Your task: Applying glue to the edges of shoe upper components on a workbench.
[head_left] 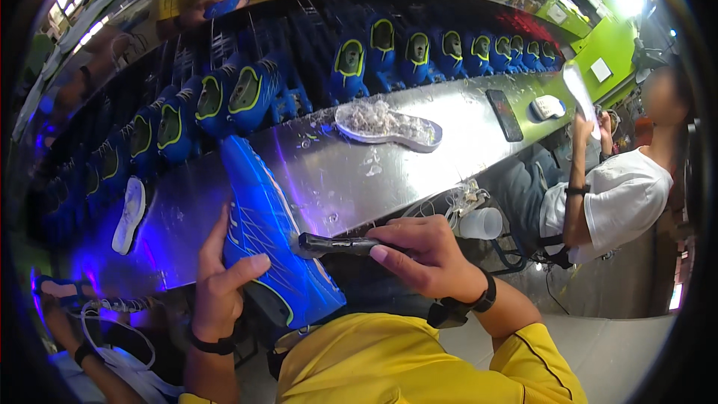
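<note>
My left hand (222, 280) is closed around a blue shoe upper (262, 217), thumb across its side and fingers behind it. The upper is tilted, toe pointing away from me and heel near my body. In my right hand (430, 251) is a slim black hand tool (336, 245), gripped between thumb and fingers. Its head meets the lower edge of the upper near the middle; whether it ends in bristles I cannot tell. Beyond them, a white shoe sole (407, 132) with a heap of pale shavings lies on the metal bench (329, 172).
A rack holds several blue shoes (350, 60) along the bench's far side. At left lies another white sole (131, 215); at right are a phone (505, 115) and a small white pad (547, 108). A co-worker (609, 194) sits at right holding a white sole (581, 97). A white cup (481, 224) stands below the bench.
</note>
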### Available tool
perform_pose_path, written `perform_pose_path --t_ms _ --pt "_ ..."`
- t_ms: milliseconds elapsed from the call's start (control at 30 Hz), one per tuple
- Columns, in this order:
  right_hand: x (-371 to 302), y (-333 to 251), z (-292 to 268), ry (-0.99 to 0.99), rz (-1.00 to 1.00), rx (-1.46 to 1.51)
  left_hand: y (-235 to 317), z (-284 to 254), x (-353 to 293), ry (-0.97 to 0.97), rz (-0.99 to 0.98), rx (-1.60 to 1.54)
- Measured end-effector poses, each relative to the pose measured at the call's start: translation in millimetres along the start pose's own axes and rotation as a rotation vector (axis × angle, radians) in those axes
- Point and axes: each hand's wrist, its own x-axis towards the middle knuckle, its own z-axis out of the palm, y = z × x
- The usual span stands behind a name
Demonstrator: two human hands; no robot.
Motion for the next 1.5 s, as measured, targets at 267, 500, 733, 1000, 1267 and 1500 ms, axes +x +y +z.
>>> perform_pose_path --t_ms 267,500,733,1000,1267,1500 --pt "-3.2 -13.1 -24.7 -0.104 0.065 0.034 6.4 1.0 11.2 0.059 0.003 -0.058" --pt "0.3 -23.3 -44.5 -0.061 -0.019 -0.086 11.9 1.6 19.8 0.109 -0.07 -0.14" --pt "24.6 -32.6 -65.1 0.033 -0.271 -0.294 5.0 3.7 18.9 0.199 -0.267 -0.294" --pt "47.1 -29.5 -87.0 0.045 -0.498 -0.319 12.0 22.5 1.4 0.11 -0.34 -0.227" --pt "51.2 -38.1 -89.4 0.039 -0.378 -0.332 0.8 29.6 -0.6 0.275 -0.33 -0.264" --pt "45.9 -53.2 -99.3 -0.029 -0.319 -0.352 9.7 44.2 -3.1 0.375 -0.312 -0.18"
